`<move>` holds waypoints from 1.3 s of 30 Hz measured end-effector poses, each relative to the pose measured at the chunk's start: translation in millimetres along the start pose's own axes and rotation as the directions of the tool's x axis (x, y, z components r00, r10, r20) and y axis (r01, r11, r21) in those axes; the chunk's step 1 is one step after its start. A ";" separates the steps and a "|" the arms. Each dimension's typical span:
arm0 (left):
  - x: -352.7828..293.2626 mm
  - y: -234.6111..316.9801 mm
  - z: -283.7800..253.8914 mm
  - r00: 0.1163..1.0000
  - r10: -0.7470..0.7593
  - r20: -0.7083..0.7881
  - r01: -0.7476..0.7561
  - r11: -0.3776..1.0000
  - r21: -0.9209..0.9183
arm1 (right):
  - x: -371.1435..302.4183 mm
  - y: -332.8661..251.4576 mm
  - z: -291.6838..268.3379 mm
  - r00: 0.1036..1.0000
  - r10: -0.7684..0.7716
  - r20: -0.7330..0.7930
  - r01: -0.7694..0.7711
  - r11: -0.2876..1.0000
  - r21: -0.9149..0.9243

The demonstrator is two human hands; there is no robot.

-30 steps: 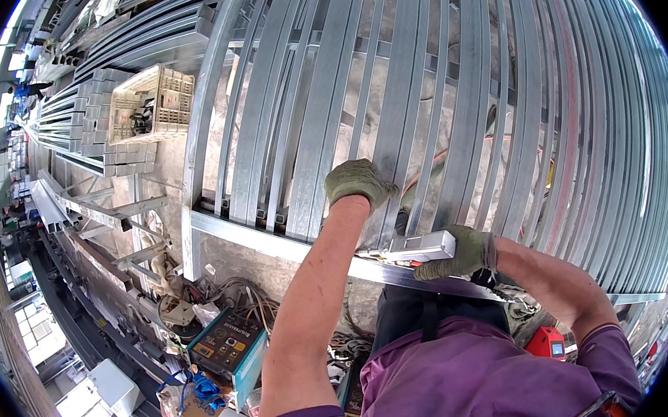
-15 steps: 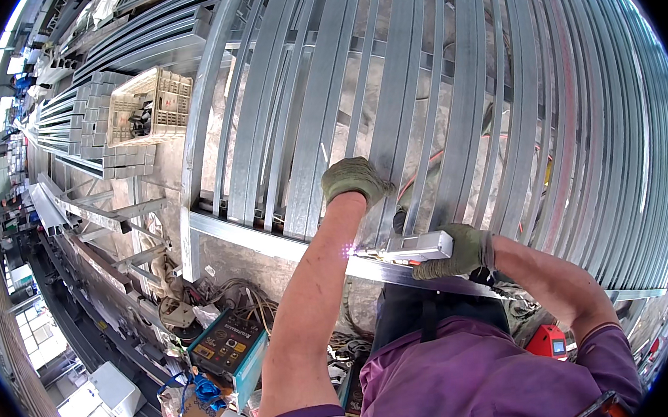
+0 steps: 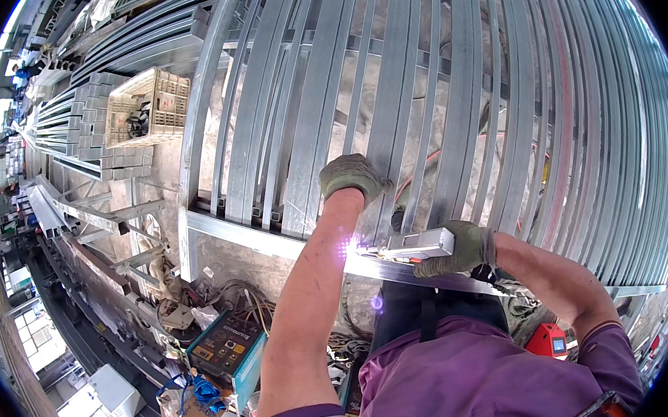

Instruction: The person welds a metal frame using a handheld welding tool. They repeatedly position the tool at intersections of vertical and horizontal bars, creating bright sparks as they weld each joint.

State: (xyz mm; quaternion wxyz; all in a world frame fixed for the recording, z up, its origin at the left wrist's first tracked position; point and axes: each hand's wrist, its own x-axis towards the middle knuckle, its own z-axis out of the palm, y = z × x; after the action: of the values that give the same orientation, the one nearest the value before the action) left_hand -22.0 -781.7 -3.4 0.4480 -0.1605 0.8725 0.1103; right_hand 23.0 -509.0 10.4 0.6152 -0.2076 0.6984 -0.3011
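In a green work glove, my left hand (image 3: 354, 179) is closed over one of the long grey steel tubes (image 3: 314, 143), near its near end; the fingertips are partly hidden. My right hand (image 3: 464, 246), gloved the same way, grips a handheld welding gun (image 3: 420, 244) with a boxy silver body. Its nozzle points left at the near rail (image 3: 249, 237) of the steel frame. A bright white-violet welding glow (image 3: 351, 248) burns at the nozzle tip, beside my left forearm, which hides part of the rail.
Many parallel tubes (image 3: 583, 147) fill the right side. Left of the frame stands a cream plastic crate (image 3: 170, 104) on stacked steel profiles (image 3: 96, 122). Below lie a teal-sided machine (image 3: 227, 345), tangled cables (image 3: 250, 299) and a red device (image 3: 548, 341). An orange-red hose runs beneath the tubes.
The welding glow has grown larger and brighter, with a small violet spot showing below it. Both hands and the welding gun have hardly moved.
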 end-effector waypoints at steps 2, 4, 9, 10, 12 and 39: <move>0.8 -1.3 1.6 1.000 0.001 -0.009 -0.001 1.000 -0.005 | -1.0 -0.8 0.1 1.000 -0.008 -0.010 0.008 1.000 -0.007; -0.1 -1.2 1.1 1.000 0.005 -0.012 -0.005 1.000 -0.004 | -1.0 -0.9 -0.2 1.000 -0.008 -0.002 0.008 1.000 -0.017; -1.1 -1.0 -1.7 1.000 0.002 0.006 -0.002 1.000 0.012 | -4.9 -2.3 -1.0 1.000 0.004 0.008 -0.004 1.000 0.012; -1.1 -1.1 -1.9 1.000 -0.002 0.009 0.002 1.000 0.012 | -5.0 -2.7 -1.5 1.000 -0.011 0.013 0.011 1.000 0.005; 0.1 -1.8 -1.5 1.000 -0.003 0.019 0.003 1.000 0.011 | -5.6 1.0 -0.7 1.000 -0.031 0.003 0.031 0.999 0.011; 3.6 -2.1 2.8 1.000 0.000 -0.006 0.000 1.000 0.013 | -10.2 9.8 -4.3 0.998 0.055 0.028 -0.053 0.997 -0.047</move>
State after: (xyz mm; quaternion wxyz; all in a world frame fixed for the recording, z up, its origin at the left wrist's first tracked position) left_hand -21.1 -783.3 -8.1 0.4463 -0.1579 0.8746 0.1044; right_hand 21.1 -494.3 11.5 0.6283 -0.2071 0.7015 -0.2650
